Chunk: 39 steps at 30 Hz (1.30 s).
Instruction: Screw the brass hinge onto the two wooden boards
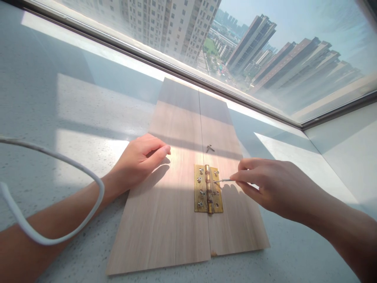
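Two light wooden boards (173,188) lie side by side on a pale speckled sill, joined by a brass hinge (207,189) across their seam. Several screws sit in the hinge's holes. My right hand (273,184) pinches a thin silver tool (223,181) whose tip touches a hole on the hinge's right leaf. My left hand (138,161) rests on the left board with its fingers curled under, holding nothing that I can see. A loose screw (209,148) lies on the right board beyond the hinge.
A white cable (59,157) loops over my left forearm at the left. A large window (235,51) with a dark frame runs along the far edge, with tower blocks outside. A white wall (347,153) closes the right side.
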Each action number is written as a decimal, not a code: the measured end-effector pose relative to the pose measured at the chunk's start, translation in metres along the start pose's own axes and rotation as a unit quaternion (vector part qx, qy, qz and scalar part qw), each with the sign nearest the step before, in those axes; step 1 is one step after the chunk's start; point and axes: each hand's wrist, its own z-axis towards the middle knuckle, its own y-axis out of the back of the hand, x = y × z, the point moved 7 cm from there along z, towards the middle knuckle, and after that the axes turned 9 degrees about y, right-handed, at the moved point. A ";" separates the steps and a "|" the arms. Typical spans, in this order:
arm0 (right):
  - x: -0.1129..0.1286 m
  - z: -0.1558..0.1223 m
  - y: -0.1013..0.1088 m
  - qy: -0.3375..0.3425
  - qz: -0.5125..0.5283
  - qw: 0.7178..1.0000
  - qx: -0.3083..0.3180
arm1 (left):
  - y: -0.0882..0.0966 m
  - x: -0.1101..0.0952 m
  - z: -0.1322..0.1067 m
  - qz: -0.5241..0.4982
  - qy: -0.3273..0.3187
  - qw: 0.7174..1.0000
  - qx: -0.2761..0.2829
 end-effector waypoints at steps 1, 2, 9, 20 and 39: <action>0.004 0.005 0.001 0.005 -0.015 1.000 0.019 | 0.000 0.000 0.000 0.000 0.000 1.000 -0.001; 0.009 0.010 0.001 0.009 -0.029 0.999 0.044 | 0.000 0.000 0.000 0.000 -0.001 1.000 0.000; 0.026 0.022 0.002 -0.004 -0.109 0.978 0.178 | 0.000 0.001 -0.001 0.001 0.001 1.000 0.005; -0.032 0.008 0.011 -0.088 0.064 0.993 0.038 | -0.001 -0.002 0.000 -0.017 -0.005 1.000 0.002; -0.013 0.031 -0.023 0.080 0.208 0.975 0.019 | 0.001 -0.003 0.000 -0.012 -0.007 1.000 -0.001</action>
